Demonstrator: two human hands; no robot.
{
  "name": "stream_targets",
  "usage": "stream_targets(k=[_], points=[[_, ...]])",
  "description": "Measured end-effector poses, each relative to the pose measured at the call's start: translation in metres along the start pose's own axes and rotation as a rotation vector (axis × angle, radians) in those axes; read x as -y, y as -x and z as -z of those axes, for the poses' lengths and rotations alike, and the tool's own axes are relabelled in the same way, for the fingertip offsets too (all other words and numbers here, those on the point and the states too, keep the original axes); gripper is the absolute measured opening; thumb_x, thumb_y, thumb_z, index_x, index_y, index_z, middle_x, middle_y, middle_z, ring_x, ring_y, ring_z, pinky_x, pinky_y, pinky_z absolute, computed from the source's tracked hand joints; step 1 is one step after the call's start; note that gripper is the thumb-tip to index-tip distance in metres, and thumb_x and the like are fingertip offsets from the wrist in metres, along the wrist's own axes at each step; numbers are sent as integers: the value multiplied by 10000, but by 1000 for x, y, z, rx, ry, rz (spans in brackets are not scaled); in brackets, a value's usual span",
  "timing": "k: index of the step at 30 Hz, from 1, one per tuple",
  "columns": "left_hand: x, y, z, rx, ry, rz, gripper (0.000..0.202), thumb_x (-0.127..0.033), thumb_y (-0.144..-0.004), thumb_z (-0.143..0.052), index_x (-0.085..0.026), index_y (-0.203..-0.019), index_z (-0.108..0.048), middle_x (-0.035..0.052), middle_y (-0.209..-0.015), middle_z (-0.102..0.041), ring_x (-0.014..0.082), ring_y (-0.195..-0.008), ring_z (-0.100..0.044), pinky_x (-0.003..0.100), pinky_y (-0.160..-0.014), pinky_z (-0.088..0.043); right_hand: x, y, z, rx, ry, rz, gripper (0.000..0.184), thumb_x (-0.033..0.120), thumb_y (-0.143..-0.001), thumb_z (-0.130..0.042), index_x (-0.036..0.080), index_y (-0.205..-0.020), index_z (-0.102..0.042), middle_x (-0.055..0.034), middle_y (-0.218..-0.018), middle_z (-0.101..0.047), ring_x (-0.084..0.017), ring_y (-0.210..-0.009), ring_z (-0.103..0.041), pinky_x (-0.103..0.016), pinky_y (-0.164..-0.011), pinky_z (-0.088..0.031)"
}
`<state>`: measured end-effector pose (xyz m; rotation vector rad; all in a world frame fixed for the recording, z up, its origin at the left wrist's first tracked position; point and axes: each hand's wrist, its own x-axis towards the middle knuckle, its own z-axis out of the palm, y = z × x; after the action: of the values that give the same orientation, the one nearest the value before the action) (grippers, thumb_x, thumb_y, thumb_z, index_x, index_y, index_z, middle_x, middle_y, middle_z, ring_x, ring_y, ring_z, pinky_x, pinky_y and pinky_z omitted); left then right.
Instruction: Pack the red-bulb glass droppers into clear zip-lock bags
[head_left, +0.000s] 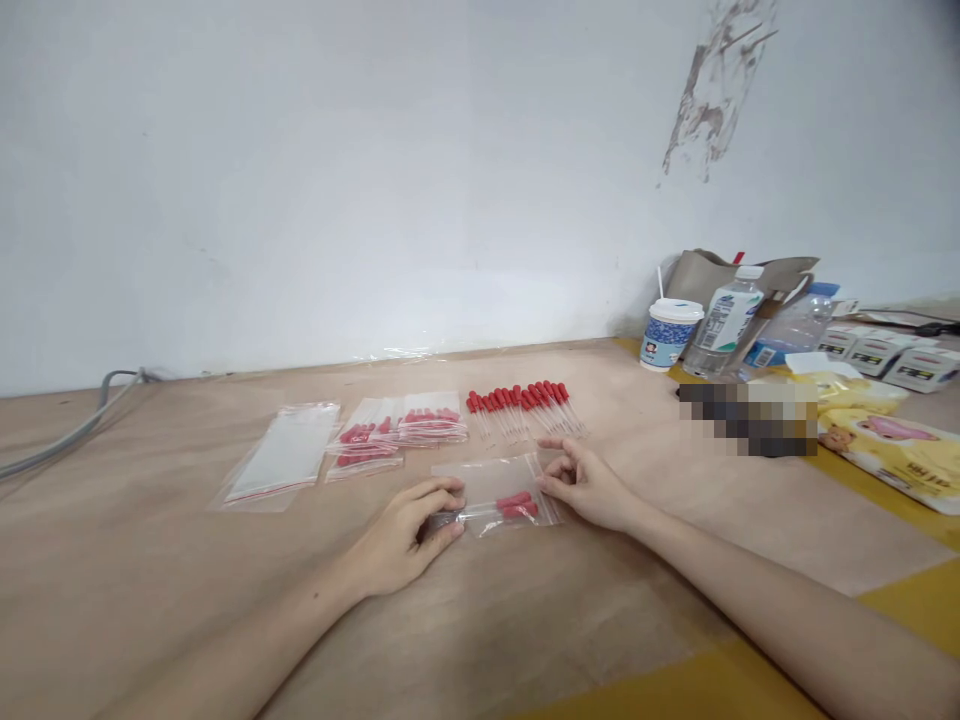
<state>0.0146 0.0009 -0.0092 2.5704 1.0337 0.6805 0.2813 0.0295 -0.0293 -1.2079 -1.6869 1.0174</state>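
A see-through zip bag lies on the table with a few red-capped glass droppers inside, their caps toward the zip end on the right. My left hand holds the bag's left end between thumb and fingers. At the zip edge, my right hand pinches the plastic with thumb and fingers. Just behind the bag, loose red-capped droppers lie in a row, caps pointing to the wall. Filled zip bags with red caps showing are piled left of them. Farther left sits a stack of flat zip bags.
A grey cable runs along the far left. At the back right stand a blue paper cup, a water bottle, a larger plastic bottle and small white boxes. A yellow package lies at the right, beside a blurred-out patch.
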Motion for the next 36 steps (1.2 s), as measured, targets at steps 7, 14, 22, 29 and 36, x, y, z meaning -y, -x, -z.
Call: stream_targets(k=[7,14,22,29,36], points=[[1,0,1,15,10,-11,232,-246,-912,-394,-227,-1013,-601,37,-1158,-551,178,-1046,-525,328,-900,-423,-10,-10,16,-215,141,-25,388,207,-657,-540,133,-1034,-484,52,-581,-496,-87,-486,-445,-210,-490,-351],[3,0,1,11,-4,-30,213,-232,-892,-427,-219,-1036,-584,40,-1136,-565,187,-1058,-513,345,-914,-413,-9,-48,51,-509,623,8,167,244,-672,-536,168,-790,-625,-15,-742,-622,-126,-649,-536,-228,-597,-366],[5,1,-1,-1,2,-35,221,-241,-888,-438,-231,-1067,-567,41,-1135,-567,194,-1063,-508,362,-913,-414,-4,-97,34,-515,721,-215,251,261,-654,-569,177,-891,-583,-65,-829,-645,-198,-776,-586,-257,-625,-377],[3,0,0,0,11,-46,218,-236,-887,-438,-222,-1060,-569,45,-1121,-573,193,-1067,-506,363,-916,-412,-3,-105,27,-525,652,-274,288,214,-645,-575,135,-921,-580,-146,-872,-638,-264,-842,-591,-312,-664,-388],[3,0,1,10,23,-48,230,-238,-886,-437,-221,-1066,-578,44,-1136,-575,196,-1074,-512,366,-916,-420,6,-77,31,-449,428,-150,378,231,-757,-476,103,-1112,-459,-47,-743,-611,-140,-662,-580,-225,-594,-416]])
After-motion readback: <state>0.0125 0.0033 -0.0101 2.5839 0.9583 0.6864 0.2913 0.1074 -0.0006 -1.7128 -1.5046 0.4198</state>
